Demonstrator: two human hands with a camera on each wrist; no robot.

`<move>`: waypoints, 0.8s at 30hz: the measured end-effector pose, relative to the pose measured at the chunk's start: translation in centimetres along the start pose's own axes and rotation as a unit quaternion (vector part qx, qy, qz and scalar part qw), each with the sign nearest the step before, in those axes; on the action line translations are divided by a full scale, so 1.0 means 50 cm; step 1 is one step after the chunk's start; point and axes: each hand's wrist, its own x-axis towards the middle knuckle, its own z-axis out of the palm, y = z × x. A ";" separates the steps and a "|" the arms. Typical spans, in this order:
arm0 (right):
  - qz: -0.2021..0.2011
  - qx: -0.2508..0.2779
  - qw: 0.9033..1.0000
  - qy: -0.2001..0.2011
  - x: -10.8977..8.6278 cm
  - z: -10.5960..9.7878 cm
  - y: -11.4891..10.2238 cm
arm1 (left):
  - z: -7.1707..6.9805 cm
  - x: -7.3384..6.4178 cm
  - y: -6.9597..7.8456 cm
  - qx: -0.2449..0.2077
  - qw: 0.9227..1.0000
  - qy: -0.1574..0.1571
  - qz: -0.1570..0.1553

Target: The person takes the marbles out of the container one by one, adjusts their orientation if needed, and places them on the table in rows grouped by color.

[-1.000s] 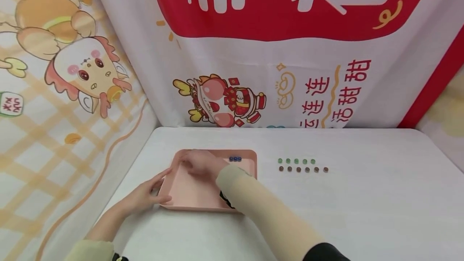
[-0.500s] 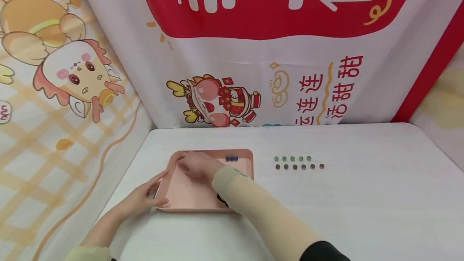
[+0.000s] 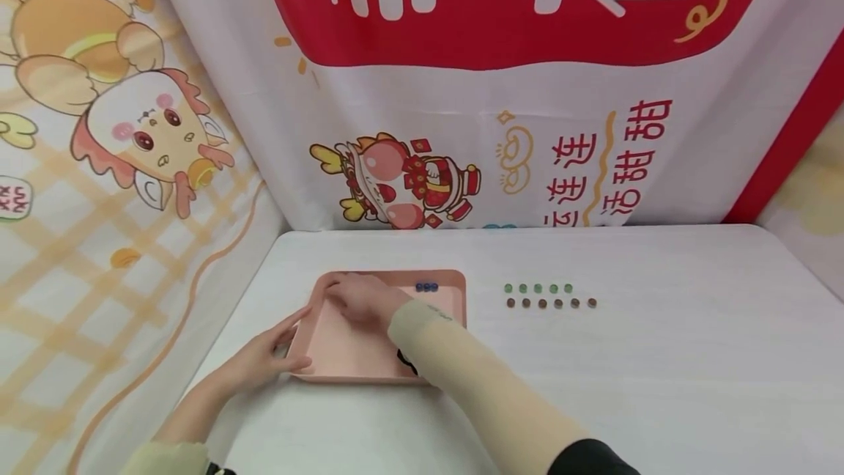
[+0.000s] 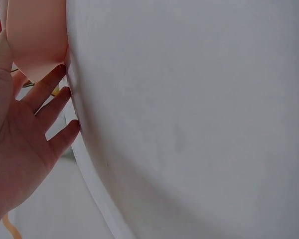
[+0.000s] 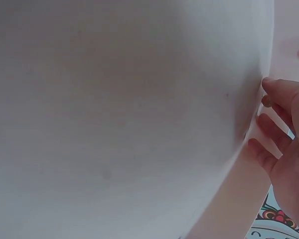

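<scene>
A shallow pink tray (image 3: 356, 358) lies on the white table. My left hand (image 3: 257, 363) rests at its left side, index fingertip at the left rim and thumb at the near-left corner; in the left wrist view its fingers are spread and fairly straight. My right hand (image 3: 361, 297) reaches across the tray into its far-left corner. The right wrist view shows it pinching a small brownish bead (image 5: 266, 101) between thumb and index finger, close to the tray wall. Three dark blue beads (image 3: 426, 287) sit in a row near the tray's far-right corner.
Right of the tray, a row of several green beads (image 3: 538, 289) lies on the table (image 3: 659, 387). Just nearer is a row of several brown beads (image 3: 543, 304). A printed cloth (image 3: 514, 94) hangs at the back, and another patterned cloth (image 3: 125, 255) on the left.
The camera view shifts slightly. Both hands stay at about the same places on the tray, with only small movement of the right fingers in the corner. The bead rows have not changed.
</scene>
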 end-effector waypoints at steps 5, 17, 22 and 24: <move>-0.010 -0.023 1.000 0.002 0.006 -0.004 0.009 | 0.000 0.006 0.010 0.006 1.000 -0.005 -0.001; -0.035 -0.057 0.998 0.009 0.014 -0.007 0.011 | 0.000 0.006 0.006 -0.003 1.000 -0.005 -0.007; -0.058 -0.083 0.995 0.015 0.014 -0.007 0.010 | 0.001 0.002 0.010 -0.005 1.000 -0.009 -0.015; -0.068 -0.091 0.993 0.020 0.015 -0.007 0.010 | 0.001 0.000 0.010 -0.006 1.000 -0.010 -0.018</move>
